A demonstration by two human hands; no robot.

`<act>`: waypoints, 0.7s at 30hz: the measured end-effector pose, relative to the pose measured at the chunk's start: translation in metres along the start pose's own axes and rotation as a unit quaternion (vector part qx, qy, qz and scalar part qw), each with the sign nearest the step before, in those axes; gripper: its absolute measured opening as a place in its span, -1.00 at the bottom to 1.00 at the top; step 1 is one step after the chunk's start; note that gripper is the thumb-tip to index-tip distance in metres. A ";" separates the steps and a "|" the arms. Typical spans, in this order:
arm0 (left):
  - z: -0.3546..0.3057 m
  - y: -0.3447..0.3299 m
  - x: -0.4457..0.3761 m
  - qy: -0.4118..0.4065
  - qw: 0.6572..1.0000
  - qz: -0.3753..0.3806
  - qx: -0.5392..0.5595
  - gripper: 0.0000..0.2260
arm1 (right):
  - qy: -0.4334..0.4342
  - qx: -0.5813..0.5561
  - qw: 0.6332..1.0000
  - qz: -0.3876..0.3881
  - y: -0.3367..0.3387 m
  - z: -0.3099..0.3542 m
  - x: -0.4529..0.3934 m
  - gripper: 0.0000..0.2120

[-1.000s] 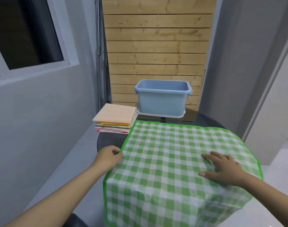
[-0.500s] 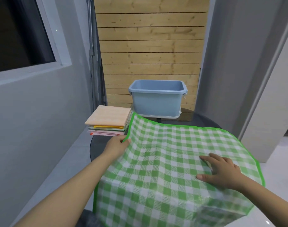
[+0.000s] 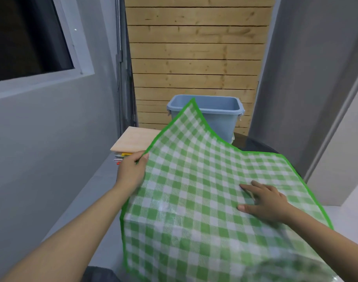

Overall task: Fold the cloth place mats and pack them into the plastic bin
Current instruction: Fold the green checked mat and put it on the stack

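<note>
A green-and-white checked place mat (image 3: 194, 190) with a green border lies spread over the round dark table (image 3: 255, 144). My left hand (image 3: 132, 170) pinches its left edge and holds that side raised, so the far left corner stands up in front of the blue plastic bin (image 3: 220, 112). My right hand (image 3: 265, 200) rests flat on the right part of the mat, fingers spread. A stack of folded mats (image 3: 133, 142), a peach one on top, sits at the table's far left.
The bin stands at the table's far edge, before a wooden slat wall (image 3: 194, 58). A grey wall with a dark window (image 3: 27, 37) runs along the left. A grey wall and a white panel close the right side.
My left hand has lifted the mat's left edge up and away from the table; the far left corner now rises in front of the bin. My right hand stays pressed on the mat.
</note>
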State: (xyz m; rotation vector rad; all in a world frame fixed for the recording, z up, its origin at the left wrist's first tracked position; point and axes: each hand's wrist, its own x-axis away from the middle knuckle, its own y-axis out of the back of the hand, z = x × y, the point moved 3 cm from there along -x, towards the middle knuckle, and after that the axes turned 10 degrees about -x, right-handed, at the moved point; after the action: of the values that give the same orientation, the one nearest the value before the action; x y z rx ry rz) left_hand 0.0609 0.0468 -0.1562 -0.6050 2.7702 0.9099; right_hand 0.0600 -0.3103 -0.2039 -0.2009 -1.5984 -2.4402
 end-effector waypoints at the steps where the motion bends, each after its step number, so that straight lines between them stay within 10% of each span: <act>1: 0.006 0.001 -0.006 0.005 1.000 -0.004 -0.007 -0.78 | 0.004 0.000 1.000 0.002 -0.001 0.005 -0.007 -0.25; 21: 0.051 0.010 -0.022 0.070 0.982 0.028 -0.176 -0.77 | 0.038 0.008 0.999 -0.033 -0.004 0.054 -0.063 -0.28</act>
State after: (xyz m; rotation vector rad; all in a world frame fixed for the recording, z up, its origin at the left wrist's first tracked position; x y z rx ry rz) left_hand 0.0776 0.0915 -0.1859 -0.6683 2.7764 1.4408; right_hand 0.1201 -0.2525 -0.2004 -0.0540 -1.6169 -2.4507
